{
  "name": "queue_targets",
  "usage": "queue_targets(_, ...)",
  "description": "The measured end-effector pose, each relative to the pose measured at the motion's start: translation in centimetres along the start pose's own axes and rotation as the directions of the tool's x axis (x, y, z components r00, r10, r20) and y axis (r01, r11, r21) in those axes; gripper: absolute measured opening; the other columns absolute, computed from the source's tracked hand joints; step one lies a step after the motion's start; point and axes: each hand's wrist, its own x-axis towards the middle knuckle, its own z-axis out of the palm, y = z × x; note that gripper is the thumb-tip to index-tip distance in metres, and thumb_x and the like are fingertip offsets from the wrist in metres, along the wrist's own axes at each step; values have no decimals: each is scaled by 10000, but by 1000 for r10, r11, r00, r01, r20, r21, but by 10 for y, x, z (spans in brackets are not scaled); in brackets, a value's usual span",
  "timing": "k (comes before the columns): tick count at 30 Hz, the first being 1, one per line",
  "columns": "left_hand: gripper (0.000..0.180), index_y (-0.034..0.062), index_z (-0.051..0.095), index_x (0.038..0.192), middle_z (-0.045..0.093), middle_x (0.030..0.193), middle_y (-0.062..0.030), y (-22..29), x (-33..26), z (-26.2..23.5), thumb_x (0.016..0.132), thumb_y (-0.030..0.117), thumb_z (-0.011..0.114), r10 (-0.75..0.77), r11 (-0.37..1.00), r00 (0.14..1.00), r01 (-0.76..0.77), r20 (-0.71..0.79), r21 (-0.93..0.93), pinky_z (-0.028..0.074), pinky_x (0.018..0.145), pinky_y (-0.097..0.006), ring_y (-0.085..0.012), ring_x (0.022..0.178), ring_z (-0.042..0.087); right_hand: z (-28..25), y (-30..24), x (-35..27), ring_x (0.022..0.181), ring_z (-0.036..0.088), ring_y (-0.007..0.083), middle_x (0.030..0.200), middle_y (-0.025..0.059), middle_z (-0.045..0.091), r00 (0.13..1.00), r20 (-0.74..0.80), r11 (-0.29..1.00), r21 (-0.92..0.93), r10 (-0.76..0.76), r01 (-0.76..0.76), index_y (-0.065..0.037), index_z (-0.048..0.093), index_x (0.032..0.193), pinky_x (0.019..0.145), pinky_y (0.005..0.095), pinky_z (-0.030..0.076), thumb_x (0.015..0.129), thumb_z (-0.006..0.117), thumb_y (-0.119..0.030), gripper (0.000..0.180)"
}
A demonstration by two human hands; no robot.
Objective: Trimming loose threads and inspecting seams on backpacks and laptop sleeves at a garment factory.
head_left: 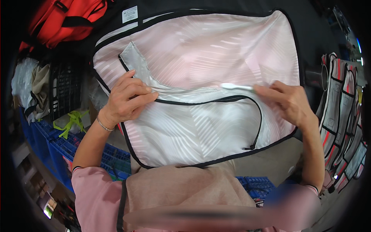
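A large pale pink and white patterned fabric panel (216, 50) with black bound edges lies spread in front of me. A black zipper (185, 103) runs across it, its slider hanging near the lower right edge. Along the zipper lies a pale grey lining flap (136, 58), folded back at its left end. My left hand (129, 96) grips the panel's left part by the zipper, fingers on top. In my right hand (288, 101) is a slim white toothbrush-like tool (235, 86), its broader end touching the fabric just above the zipper. What its underside looks like is hidden.
A red bag (73, 21) lies at the far left. Blue plastic crates (58, 143) stand at my left, with a black crate (66, 89) and a yellow-green strap (71, 123). Grey pieces with black and red trim (340, 104) hang at the right.
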Motion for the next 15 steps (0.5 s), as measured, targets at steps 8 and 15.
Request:
queue_targets(8, 375, 159, 749, 957, 635, 876, 6, -1, -10, -2, 621, -2, 707, -25, 1000, 1000, 25, -10, 15, 422, 1042, -438, -183, 872, 615, 2, -11, -13, 632, 611, 253, 810, 47, 613, 999, 13, 998, -40, 44, -43, -225, 646, 1256, 549, 352, 490, 745, 645, -27, 548)
queue_targets(15, 361, 154, 747, 965, 646, 890, -8, -3, -3, 3, 647, -13, 712, -21, 1000, 1000, 21, -20, -19, 437, 1011, -458, -207, 863, 624, 16, -18, -11, 645, 616, 262, 839, 54, 621, 996, -82, 999, -9, 46, -47, -239, 643, 1261, 565, 348, 500, 746, 627, -15, 562)
